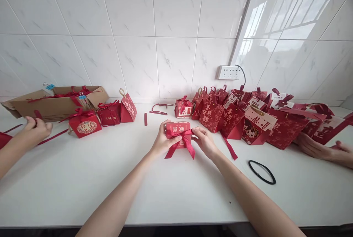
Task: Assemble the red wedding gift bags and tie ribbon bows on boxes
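Note:
A small red gift box with pale gold lettering sits at the middle of the white table. Across its front is a red ribbon bow, its two tails hanging toward me. My left hand grips the box from the left, thumb lying on the bow. On the other side, my right hand pinches the right loop of the ribbon between thumb and fingers. Behind them stands another red box with a bow. The underside of the held box is hidden.
Several red gift bags crowd the right side, near a black ring. Cardboard boxes and red boxes stand at left. Co-workers' hands show at far left and far right. A power strip is against the wall.

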A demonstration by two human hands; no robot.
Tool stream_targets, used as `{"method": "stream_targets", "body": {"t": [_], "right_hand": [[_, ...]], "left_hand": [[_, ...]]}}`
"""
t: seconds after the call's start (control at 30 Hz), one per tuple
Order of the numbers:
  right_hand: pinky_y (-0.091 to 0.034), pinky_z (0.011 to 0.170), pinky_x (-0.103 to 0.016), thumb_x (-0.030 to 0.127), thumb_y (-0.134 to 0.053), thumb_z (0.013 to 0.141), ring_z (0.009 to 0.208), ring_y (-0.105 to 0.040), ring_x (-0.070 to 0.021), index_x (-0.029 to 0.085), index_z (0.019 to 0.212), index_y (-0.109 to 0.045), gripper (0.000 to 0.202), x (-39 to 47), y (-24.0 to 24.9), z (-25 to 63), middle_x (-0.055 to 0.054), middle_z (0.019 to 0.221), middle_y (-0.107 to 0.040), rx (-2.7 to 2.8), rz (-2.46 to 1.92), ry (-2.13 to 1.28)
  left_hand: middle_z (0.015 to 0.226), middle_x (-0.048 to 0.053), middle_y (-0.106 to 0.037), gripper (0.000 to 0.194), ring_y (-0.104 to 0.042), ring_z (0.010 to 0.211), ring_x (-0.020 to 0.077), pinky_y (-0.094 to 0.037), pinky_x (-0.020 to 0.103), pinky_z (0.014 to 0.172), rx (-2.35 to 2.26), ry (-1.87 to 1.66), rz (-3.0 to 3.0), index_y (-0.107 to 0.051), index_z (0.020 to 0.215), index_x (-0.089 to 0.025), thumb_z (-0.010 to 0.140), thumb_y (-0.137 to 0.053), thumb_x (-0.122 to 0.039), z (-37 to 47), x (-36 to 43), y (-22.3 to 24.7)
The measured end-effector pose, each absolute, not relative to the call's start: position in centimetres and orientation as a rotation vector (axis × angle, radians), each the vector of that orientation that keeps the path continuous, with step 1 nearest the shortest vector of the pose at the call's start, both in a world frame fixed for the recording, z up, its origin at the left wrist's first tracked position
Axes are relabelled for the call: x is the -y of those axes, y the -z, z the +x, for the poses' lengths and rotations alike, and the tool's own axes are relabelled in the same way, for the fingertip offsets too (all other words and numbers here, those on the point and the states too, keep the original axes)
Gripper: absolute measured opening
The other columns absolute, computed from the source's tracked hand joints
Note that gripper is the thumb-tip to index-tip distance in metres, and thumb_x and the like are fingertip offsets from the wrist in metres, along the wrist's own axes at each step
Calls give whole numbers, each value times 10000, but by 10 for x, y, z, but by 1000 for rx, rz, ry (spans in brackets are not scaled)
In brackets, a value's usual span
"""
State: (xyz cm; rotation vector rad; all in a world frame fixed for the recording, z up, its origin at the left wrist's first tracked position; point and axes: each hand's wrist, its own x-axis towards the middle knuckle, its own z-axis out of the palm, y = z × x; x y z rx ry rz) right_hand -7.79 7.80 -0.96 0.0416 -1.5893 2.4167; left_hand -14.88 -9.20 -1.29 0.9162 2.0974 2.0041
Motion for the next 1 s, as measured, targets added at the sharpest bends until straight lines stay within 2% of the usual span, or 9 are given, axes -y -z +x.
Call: {"method": "stream_targets", "body": {"t": [0.27,0.37,0.47,0.57,0.67,0.77,0.9,0.93,1.0], "right_hand": [[-472,679,-258,354,-738,704,632,-556,-106,161,571,-553,298,-75,13,-80,25,626,-572,1523,59,-2467],[-509,713,-269,385,-693,740,755,-618,-122,219,795,-628,187,-91,6,-84,22,806,-642,1357,53,-2441],[-530,772,-253,267,-695,722,832,-644,-95,303,952,-598,252,-127,-3,-84,55,898,-657,889,10,-2358],[-536,714,-182,179,-652,745,636,-617,-46,273,792,-582,126,-162,-5,-79,84,727,-632,743,-32,-2226],[-543,666,-203,254,-607,811,457,-507,-44,252,693,-547,133,-177,0,-75,94,620,-592,855,-36,-2161],[-543,695,-248,381,-637,797,455,-481,-48,249,708,-562,176,-166,-1,-76,85,634,-600,1010,15,-2181],[-539,738,-338,408,-829,559,809,-628,-161,237,925,-629,451,-134,-16,-69,-25,946,-660,1344,168,-2247],[-527,795,-376,362,-869,489,974,-607,-219,243,1050,-613,628,-125,-19,-63,-67,1112,-621,1520,232,-2197],[-431,972,-448,315,-892,434,1270,-412,-290,305,1311,-440,987,-109,-21,-49,-94,1421,-377,2045,374,-1831]], "left_hand": [[1273,89,-487,745,-502,1177,224,-367,383,1037,-2086,-1996,890,-300,1231,-239,654,-743,-396,-147,93,12],[1267,92,-485,735,-506,1176,233,-386,380,1026,-2131,-1999,890,-321,1221,-234,645,-742,-413,-149,93,13],[1235,82,-507,716,-519,1164,244,-413,387,1011,-2201,-1980,899,-345,1210,-236,643,-733,-438,-149,92,10],[1238,80,-512,733,-526,1160,263,-438,405,992,-2230,-1950,861,-354,1224,-248,635,-728,-469,-148,90,7],[1269,84,-500,765,-518,1173,280,-432,439,1002,-2225,-1929,835,-343,1251,-266,630,-729,-492,-148,89,8],[1283,85,-496,788,-508,1187,287,-425,460,1008,-2219,-1905,821,-325,1273,-281,634,-728,-505,-149,90,9],[1206,81,-548,786,-569,1108,279,-482,447,943,-2207,-1910,760,-330,1265,-276,631,-728,-516,-145,90,5],[1179,79,-564,782,-588,1077,275,-497,440,923,-2184,-1922,745,-335,1254,-269,626,-730,-518,-142,89,3],[1127,72,-595,763,-616,1031,266,-517,427,894,-2108,-1931,742,-347,1222,-255,618,-734,-517,-135,87,-2]]}}
